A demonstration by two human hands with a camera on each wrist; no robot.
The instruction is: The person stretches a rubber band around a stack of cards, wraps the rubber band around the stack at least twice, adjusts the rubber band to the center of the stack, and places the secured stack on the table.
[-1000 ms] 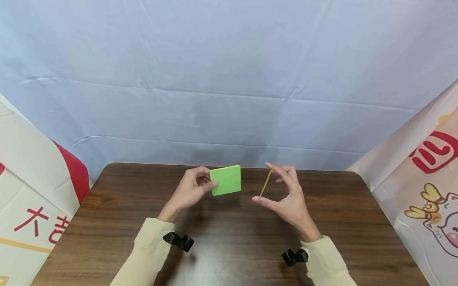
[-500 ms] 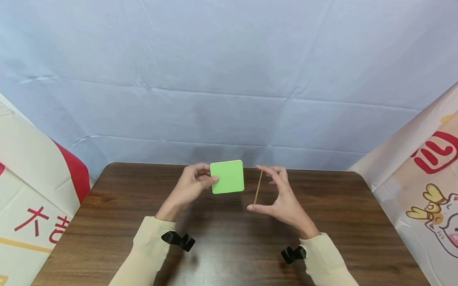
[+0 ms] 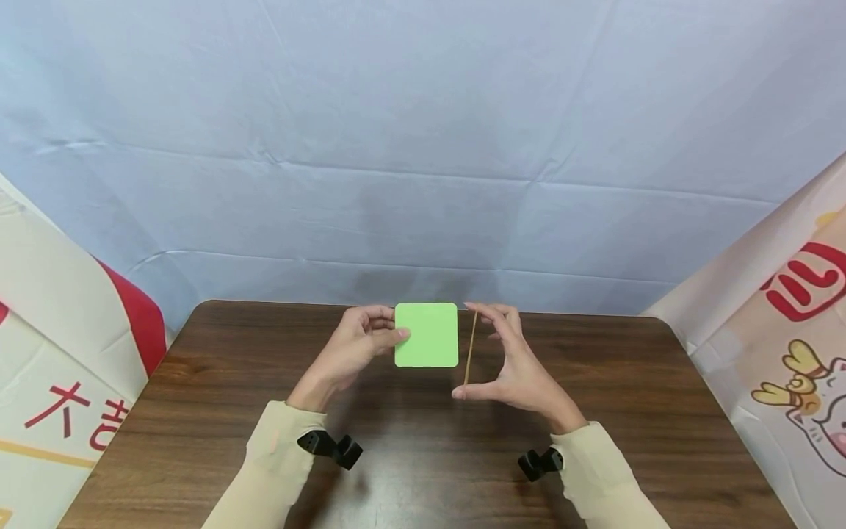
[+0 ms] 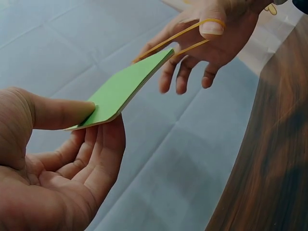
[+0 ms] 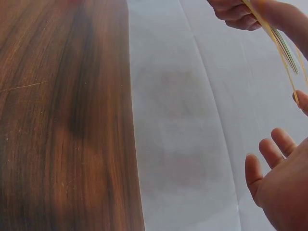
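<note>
A thin stack of square green cards (image 3: 432, 334) with rounded corners faces the head camera above the table. My left hand (image 3: 357, 349) pinches its left edge, thumb on the front and fingers behind. Just right of the cards, my right hand (image 3: 522, 371) holds a yellow rubber band (image 3: 471, 349) stretched between spread thumb and index finger. In the left wrist view, the band's two strands (image 4: 178, 36) run close to the cards' far end (image 4: 139, 67). The right wrist view shows the layered card edge (image 5: 286, 50) beside the band; its other right-hand fingers (image 5: 272, 151) are extended.
The dark wooden table (image 3: 423, 455) lies beneath both hands. A pale blue cloth (image 3: 423, 147) hangs behind its far edge. Printed banners flank it at the left (image 3: 66, 353) and right (image 3: 793, 353). A black wrist camera (image 3: 330, 447) sits on each sleeve.
The right hand has moved left with the stretched band, narrowing the gap to the cards. The left hand has turned the cards squarer to the head camera and shifted them slightly right.
</note>
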